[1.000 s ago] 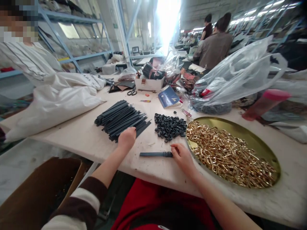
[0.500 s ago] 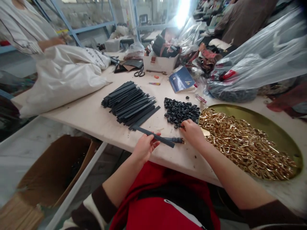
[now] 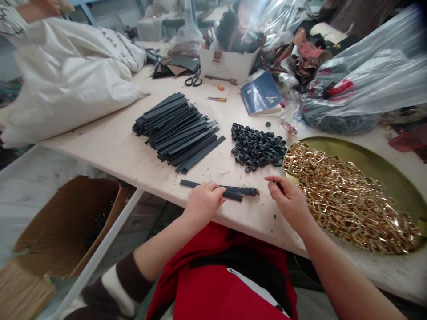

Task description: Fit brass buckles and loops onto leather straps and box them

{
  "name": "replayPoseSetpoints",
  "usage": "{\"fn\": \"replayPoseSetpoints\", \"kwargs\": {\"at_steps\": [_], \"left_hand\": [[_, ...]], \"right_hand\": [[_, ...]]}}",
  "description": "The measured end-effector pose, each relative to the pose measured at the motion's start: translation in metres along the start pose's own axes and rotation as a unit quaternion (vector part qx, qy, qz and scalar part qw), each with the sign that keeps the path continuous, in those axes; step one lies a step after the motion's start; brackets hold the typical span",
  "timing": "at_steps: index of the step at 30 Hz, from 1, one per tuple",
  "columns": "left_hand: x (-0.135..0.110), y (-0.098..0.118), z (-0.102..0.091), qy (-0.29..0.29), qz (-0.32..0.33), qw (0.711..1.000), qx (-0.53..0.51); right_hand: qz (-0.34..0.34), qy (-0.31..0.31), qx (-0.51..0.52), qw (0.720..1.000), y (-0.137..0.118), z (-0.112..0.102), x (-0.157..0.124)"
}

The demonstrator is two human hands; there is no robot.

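My left hand (image 3: pixel 203 201) rests on the table edge, its fingers curled over two dark straps (image 3: pixel 233 190); the longer strap ends in a gold buckle. My right hand (image 3: pixel 288 197) hovers just right of them, with fingertips pinched on a small dark loop. Behind the hands lies a pile of black strap pieces (image 3: pixel 178 130) and a heap of black rubber loops (image 3: pixel 257 146). A round brass tray (image 3: pixel 373 163) full of gold buckles sits at my right.
A big white sack (image 3: pixel 63 84) lies at the far left, with another person's arm above it. Scissors (image 3: pixel 193 80), a white box (image 3: pixel 227 64), a blue booklet (image 3: pixel 261 93) and clear plastic bags (image 3: pixel 360 89) crowd the back. An open cardboard box (image 3: pixel 63 222) stands below the table's left edge.
My left hand pulled a strap from the pile and laid it by the buckled strap. My right hand reached into the loops and came back pinched. The view tilted down.
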State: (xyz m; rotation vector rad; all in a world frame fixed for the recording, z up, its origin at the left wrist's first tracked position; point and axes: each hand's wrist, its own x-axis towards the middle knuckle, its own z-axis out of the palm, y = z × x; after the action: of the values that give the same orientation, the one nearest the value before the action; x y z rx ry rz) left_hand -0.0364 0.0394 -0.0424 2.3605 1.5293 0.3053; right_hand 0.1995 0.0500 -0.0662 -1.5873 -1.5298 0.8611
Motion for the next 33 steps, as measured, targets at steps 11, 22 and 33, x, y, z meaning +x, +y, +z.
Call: {"fn": "replayPoseSetpoints", "kwargs": {"at_steps": [11, 22, 33], "left_hand": [[0.005, 0.033, -0.023, -0.102, -0.134, 0.894, -0.416], [-0.016, 0.07, -0.006, -0.183, -0.272, 0.607, -0.724], [-0.002, 0.077, -0.007, -0.145, -0.245, 0.694, -0.661]], "right_hand": [[0.232, -0.067, 0.445, 0.862, 0.001, -0.006, -0.036], [0.262, -0.174, 0.508, 0.802, -0.014, -0.01, -0.066], [0.275, -0.126, 0.574, 0.761, -0.018, 0.0, -0.062]]}}
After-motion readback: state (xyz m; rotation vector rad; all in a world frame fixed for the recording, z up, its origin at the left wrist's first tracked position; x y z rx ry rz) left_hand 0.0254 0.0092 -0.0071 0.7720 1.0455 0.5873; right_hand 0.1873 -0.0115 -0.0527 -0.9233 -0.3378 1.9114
